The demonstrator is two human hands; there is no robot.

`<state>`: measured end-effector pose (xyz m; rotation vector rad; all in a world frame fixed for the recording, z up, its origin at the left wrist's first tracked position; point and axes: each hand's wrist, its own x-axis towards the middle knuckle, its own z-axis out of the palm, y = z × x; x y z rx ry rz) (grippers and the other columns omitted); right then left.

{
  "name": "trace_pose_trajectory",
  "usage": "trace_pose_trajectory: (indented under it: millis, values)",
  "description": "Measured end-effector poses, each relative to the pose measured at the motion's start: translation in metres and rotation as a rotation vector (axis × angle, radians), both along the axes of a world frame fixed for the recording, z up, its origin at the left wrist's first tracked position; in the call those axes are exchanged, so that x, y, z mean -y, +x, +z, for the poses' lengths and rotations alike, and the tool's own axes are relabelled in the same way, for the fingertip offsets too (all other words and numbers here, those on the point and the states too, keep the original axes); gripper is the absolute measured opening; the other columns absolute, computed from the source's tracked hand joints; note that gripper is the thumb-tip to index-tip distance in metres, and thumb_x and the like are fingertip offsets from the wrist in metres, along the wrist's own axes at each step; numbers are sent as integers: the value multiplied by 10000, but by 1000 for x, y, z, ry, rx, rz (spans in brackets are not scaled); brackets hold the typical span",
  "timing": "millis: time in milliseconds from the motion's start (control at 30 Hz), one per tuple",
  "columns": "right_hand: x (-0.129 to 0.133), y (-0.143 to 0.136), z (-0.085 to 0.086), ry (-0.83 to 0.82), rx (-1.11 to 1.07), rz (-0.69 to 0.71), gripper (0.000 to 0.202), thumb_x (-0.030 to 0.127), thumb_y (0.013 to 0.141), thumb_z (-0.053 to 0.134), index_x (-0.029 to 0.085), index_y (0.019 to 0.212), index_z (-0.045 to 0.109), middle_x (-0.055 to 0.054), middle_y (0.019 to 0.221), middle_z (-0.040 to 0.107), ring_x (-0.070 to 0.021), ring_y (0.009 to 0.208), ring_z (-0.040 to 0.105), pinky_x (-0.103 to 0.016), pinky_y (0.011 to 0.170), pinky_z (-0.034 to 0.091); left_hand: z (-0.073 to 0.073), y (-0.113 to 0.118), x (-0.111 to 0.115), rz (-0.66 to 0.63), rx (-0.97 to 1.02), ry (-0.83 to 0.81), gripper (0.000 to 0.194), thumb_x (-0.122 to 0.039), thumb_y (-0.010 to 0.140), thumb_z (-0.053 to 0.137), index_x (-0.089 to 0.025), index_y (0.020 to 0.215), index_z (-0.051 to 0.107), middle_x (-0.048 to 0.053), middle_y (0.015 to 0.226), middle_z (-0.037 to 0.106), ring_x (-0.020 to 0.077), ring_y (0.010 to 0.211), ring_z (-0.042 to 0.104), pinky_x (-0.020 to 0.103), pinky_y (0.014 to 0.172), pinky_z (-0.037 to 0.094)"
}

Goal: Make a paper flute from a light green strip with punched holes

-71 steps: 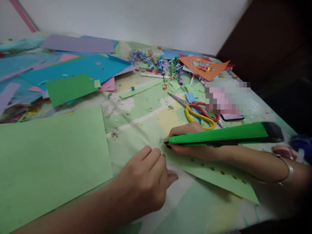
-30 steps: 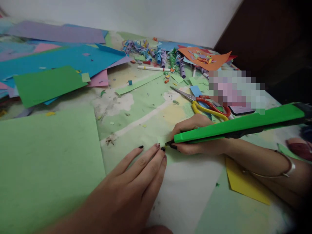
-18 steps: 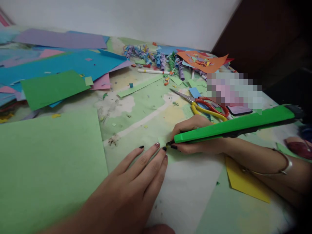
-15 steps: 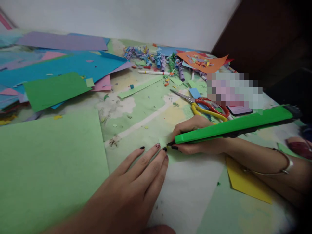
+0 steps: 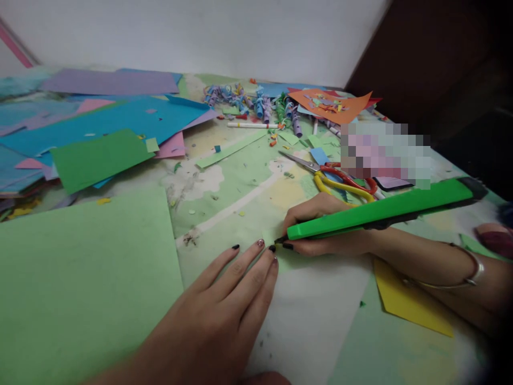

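Observation:
My right hand [image 5: 324, 224] is closed around a green box cutter [image 5: 380, 208], held slanted like a pen. Its narrow dark tip points left and down at a small light green piece of paper [image 5: 294, 261]. Flat on the surface just left of that tip lies my left hand [image 5: 228, 299], fingers stretched out and slightly apart. Its index and middle fingertips rest at the paper's left edge. The hands partly hide the paper, so any cut in it cannot be made out.
Scissors [image 5: 332, 176] with red and yellow handles lie beyond my right hand. A large light green sheet [image 5: 80, 278] is at left, and yellow paper [image 5: 409, 299] under the right forearm. Farther back are coloured sheets [image 5: 108, 155], curled paper strips [image 5: 260, 104], and orange paper [image 5: 360, 107] with scraps.
The view has shifted slightly, so the background sits a little lower. Both hands and the box cutter keep nearly the same place at the small paper.

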<state>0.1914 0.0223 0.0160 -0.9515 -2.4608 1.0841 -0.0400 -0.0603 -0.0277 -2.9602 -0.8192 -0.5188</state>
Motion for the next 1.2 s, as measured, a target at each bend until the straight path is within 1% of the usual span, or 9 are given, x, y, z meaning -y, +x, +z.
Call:
trace_pose_trajectory:
  millis: [133, 300, 600, 733, 833, 900, 1100, 1133, 1200]
  values:
    - [1, 0, -6, 95, 7, -35, 70, 145, 720, 565, 143, 731, 635, 29, 588, 588, -59, 525, 465, -166, 524, 378, 4, 0, 1, 38, -9, -45, 783, -658, 785, 430, -97, 1330, 451, 137, 1406, 449, 318, 1345, 306, 440, 1113, 210]
    - [2, -1, -10, 203, 11, -57, 76, 134, 695, 547, 152, 692, 621, 37, 561, 565, -52, 504, 438, -167, 515, 361, 8, 0, 2, 36, -11, -86, 776, -639, 773, 454, -101, 1333, 448, 134, 1398, 460, 321, 1355, 290, 453, 1117, 190]
    - [6, -3, -11, 234, 23, -107, 78, 155, 692, 549, 151, 653, 617, 32, 531, 551, -54, 484, 408, -177, 497, 348, 11, 2, -1, 40, 9, -136, 781, -621, 724, 534, -121, 1319, 458, 151, 1378, 477, 344, 1332, 325, 504, 1091, 255]
    - [7, -6, -7, 189, 45, -123, 87, 170, 708, 557, 148, 690, 640, 23, 554, 572, -58, 492, 426, -176, 501, 359, 16, 2, -6, 96, -5, -197, 799, -576, 662, 634, -143, 1310, 456, 196, 1443, 365, 383, 1316, 338, 545, 1029, 338]
    - [7, -6, -4, 153, 63, -111, 81, 174, 715, 568, 146, 711, 644, 29, 559, 571, -61, 502, 430, -175, 503, 361, 21, 1, -9, 135, 5, -261, 830, -502, 645, 677, -153, 1343, 395, 189, 1472, 311, 388, 1330, 308, 567, 1018, 350]
    - [7, -5, -3, 133, 52, -87, 81, 173, 723, 571, 143, 726, 646, 32, 563, 571, -61, 512, 440, -173, 511, 365, 24, 0, -12, 148, 42, -305, 785, -457, 676, 664, -162, 1343, 374, 168, 1450, 351, 368, 1328, 314, 564, 1022, 353]
    - [10, -10, -1, 43, 37, 7, 111, 159, 730, 570, 142, 771, 671, 9, 651, 624, -69, 562, 476, -174, 546, 390, 29, 2, -19, 193, 203, -399, 522, -331, 746, 617, -170, 1218, 463, 121, 1227, 530, 302, 1163, 465, 491, 962, 435]
    - [12, -12, 0, 32, 48, 9, 112, 163, 727, 569, 146, 762, 673, 10, 645, 623, -70, 558, 474, -174, 541, 388, 29, 3, -19, 194, 218, -391, 488, -313, 754, 608, -171, 1203, 480, 114, 1198, 544, 296, 1140, 473, 491, 960, 432]
    - [18, -16, 1, 56, 89, -67, 106, 180, 715, 568, 160, 715, 673, 23, 582, 595, -67, 517, 450, -176, 500, 363, 29, 4, -18, 187, 235, -356, 400, -274, 774, 588, -168, 1155, 528, 109, 1153, 568, 287, 1108, 481, 491, 951, 427]
